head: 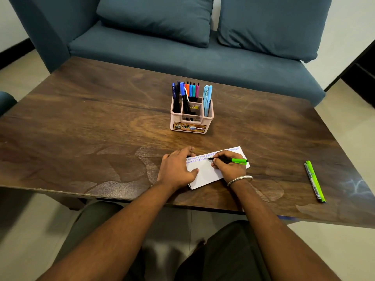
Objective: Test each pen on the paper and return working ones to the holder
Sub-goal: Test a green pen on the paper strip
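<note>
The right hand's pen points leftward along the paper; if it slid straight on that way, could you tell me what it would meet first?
Most likely the left hand: its fingers press the paper just beyond the tip of the green pen held by the right hand. Depth is uncertain.

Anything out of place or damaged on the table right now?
Two things. Green pens lie loose near the table's right edge, far from the holder. The table veneer looks worn in pale patches along the near edge. The paper sits askew but is pinned by the left hand.
</note>
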